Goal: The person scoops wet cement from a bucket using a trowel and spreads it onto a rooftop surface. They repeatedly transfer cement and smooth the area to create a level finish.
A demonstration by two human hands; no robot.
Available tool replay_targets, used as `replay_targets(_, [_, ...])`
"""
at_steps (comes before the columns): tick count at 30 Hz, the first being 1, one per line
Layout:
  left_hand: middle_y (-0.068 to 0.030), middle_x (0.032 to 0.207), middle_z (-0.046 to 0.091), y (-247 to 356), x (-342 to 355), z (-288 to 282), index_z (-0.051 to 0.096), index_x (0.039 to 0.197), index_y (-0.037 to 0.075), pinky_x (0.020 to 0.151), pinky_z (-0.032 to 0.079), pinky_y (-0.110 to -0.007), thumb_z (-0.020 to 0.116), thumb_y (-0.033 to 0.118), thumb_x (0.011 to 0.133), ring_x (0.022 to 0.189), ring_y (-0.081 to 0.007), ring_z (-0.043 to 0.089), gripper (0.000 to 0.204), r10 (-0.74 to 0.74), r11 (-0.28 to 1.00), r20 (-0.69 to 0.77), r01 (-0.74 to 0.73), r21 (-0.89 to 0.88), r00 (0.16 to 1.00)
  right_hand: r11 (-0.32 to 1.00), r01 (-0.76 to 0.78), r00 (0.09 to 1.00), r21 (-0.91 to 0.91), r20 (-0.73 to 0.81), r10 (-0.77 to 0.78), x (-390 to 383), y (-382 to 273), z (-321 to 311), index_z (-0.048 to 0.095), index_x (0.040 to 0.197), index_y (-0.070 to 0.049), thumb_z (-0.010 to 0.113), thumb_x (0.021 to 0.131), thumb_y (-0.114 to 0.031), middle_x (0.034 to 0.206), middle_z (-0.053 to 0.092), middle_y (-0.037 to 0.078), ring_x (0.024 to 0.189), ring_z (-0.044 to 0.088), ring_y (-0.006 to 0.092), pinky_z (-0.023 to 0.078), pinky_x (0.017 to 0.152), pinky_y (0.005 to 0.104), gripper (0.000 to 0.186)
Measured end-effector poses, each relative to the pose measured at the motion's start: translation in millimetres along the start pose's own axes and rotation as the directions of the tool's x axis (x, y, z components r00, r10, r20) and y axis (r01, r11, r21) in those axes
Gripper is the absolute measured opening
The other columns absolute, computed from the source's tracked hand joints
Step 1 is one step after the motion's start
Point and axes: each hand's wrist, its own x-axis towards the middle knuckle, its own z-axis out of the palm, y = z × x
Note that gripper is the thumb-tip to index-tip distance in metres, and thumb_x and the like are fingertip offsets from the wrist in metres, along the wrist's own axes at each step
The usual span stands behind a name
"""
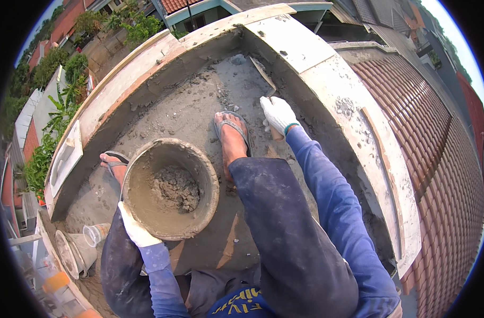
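My left hand (137, 227), in a white glove, grips the near left side of a round mortar bucket (209, 165). The bucket is coated in grey and tilts toward me, with a lump of wet mortar (175, 190) at its bottom. Further forward and to the right, my gloved right hand (280, 114) is closed round the wooden handle of a trowel (262, 75). The trowel's mortar-smeared blade points away from me, close to the right inner wall (281, 69). My left fingertips are partly hidden against the bucket.
A low rendered wall topped with pale boards (342, 87) curves around me. A white float (67, 156) leans at the left. A bucket on its side (75, 254) and a clear plastic cup (96, 233) lie lower left. Tiled roofing (411, 106) slopes beyond the right edge.
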Motion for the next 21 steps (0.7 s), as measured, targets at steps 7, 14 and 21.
replay_targets(7, [-0.0108, 0.158, 0.061, 3, -1, 10, 0.055, 0.161, 0.004, 0.119, 0.05, -0.043, 0.051, 0.047, 0.12, 0.139, -0.0247, 0.061, 0.059, 0.003, 1.0, 0.021, -0.003, -0.009, 1.0, 0.958, -0.134, 0.991, 0.252, 0.052, 0.125, 73, -20, -15, 0.063, 0.125, 0.009, 0.057, 0.114, -0.046, 0.096, 0.072, 0.019, 0.072, 0.076, 0.0294, 0.068, 0.06, 0.0448, 0.056])
replay_targets(14, [-0.0115, 0.16, 0.06, 2, -2, 11, 0.053, 0.162, 0.004, 0.122, 0.048, -0.044, 0.05, 0.046, 0.12, 0.142, -0.0256, 0.06, 0.06, 0.028, 0.999, -0.014, -0.028, 0.017, 1.0, 0.924, -0.048, 0.999, 0.379, -0.003, 0.053, 11, -15, -32, 0.064, 0.12, 0.002, 0.061, 0.114, -0.042, 0.094, 0.069, 0.013, 0.069, 0.071, 0.0229, 0.066, 0.059, 0.0408, 0.045])
replay_targets(21, [-0.0135, 0.163, 0.058, 4, 5, 6, 0.052, 0.164, 0.007, 0.123, 0.048, -0.048, 0.047, 0.052, 0.12, 0.144, -0.0298, 0.059, 0.063, -0.097, 0.994, 0.061, 0.1, -0.046, 0.993, 0.981, 0.066, 0.982, 0.182, -0.187, -0.031, -74, 30, -61, 0.062, 0.103, -0.002, 0.061, 0.114, -0.041, 0.085, 0.067, 0.01, 0.058, 0.068, 0.0155, 0.056, 0.052, 0.0349, 0.04])
